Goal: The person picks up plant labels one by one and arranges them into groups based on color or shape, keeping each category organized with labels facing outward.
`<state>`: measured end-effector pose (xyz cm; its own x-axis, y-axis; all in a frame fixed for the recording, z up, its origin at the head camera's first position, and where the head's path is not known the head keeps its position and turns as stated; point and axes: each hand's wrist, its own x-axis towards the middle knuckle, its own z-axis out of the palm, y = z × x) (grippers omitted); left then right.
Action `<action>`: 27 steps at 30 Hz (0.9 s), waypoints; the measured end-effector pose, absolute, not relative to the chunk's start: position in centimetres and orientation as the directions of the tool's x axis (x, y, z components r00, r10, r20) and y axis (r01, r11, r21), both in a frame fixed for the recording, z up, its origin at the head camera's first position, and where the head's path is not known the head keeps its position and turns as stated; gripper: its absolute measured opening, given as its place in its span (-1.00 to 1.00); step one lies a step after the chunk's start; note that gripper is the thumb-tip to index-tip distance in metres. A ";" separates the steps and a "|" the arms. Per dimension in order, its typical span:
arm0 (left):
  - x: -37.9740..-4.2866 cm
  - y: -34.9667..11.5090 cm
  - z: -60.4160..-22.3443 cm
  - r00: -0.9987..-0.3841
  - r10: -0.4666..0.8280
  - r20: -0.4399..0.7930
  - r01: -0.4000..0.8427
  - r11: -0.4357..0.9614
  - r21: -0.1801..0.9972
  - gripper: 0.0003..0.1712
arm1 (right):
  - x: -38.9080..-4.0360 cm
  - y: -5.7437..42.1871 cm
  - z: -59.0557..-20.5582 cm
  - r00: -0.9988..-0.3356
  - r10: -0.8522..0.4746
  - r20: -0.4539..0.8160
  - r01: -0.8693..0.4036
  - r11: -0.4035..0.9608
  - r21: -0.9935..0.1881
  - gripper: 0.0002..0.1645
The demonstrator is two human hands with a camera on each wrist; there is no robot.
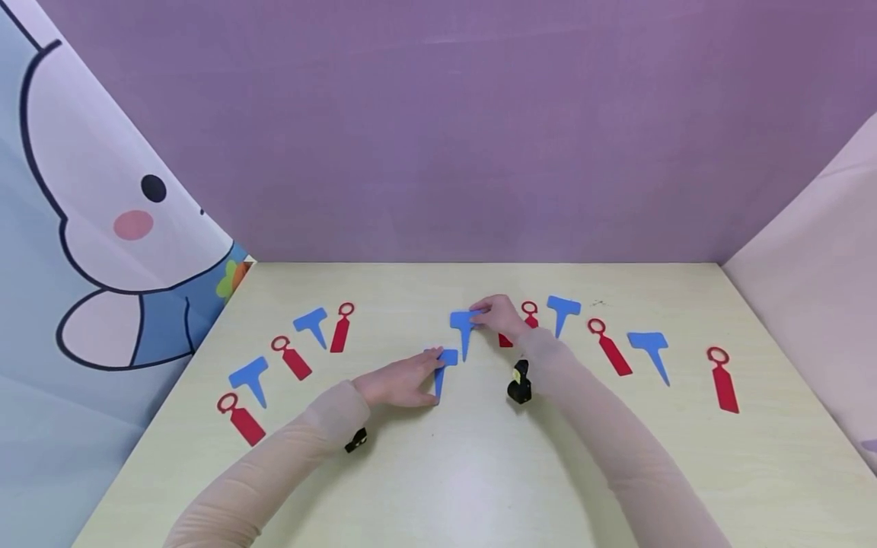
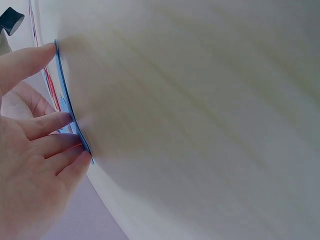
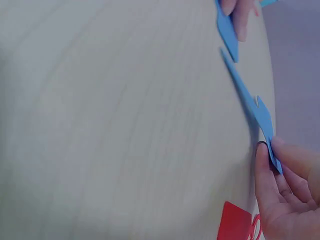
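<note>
Head view: note left hand (image 1: 400, 378), fingers outstretched, touching near blue tag (image 1: 449, 357) around middle of table (image 1: 438, 487). Suspect skidding or bowing if pressed unevenly. Farther right, note right hand (image 1: 502, 316) pinching far blue tag (image 1: 463, 320) by crossbar; suspect twisting or slipping from so narrow a hold, or nudging of red tag (image 1: 530, 322) just beside. Left wrist view: see near blue tag edge-on, unlike head view; cannot tell if flat. Right wrist view: see far blue tag tilted, shadow alongside, not readable from above; suspect overlap of 2 blue tags if shifted left.
</note>
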<state>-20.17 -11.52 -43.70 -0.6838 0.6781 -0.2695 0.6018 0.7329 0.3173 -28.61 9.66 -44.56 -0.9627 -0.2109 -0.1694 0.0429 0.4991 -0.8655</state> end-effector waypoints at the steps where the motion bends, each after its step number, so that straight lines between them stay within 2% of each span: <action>1: -20.2 -11.5 -43.7 -0.684 0.679 -0.268 0.603 0.732 0.317 -0.21 | -28.6 9.8 -44.5 -0.962 -0.202 -0.185 0.068 0.479 -0.875 -0.66; 10: -20.1 -11.5 -43.7 -0.691 0.661 -0.293 0.583 0.749 0.316 -0.20 | -27.7 10.8 -44.0 -0.947 -0.180 -0.266 0.190 0.353 -0.916 -0.62; 19: -20.2 -11.4 -43.7 -0.689 0.665 -0.289 0.591 0.746 0.307 -0.20 | -26.2 11.4 -43.5 -0.933 -0.210 -0.291 0.196 0.382 -0.903 -0.64; 27: -20.2 -11.3 -43.6 -0.691 0.662 -0.291 0.589 0.749 0.304 -0.20 | -24.6 11.6 -43.5 -0.919 -0.229 -0.321 0.228 0.355 -0.907 -0.65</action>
<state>-20.16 -11.31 -43.56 -0.6912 0.6616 -0.2907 0.5888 0.7489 0.3041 -24.61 11.63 -43.49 -0.9191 -0.2290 -0.3205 0.2278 0.3547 -0.9068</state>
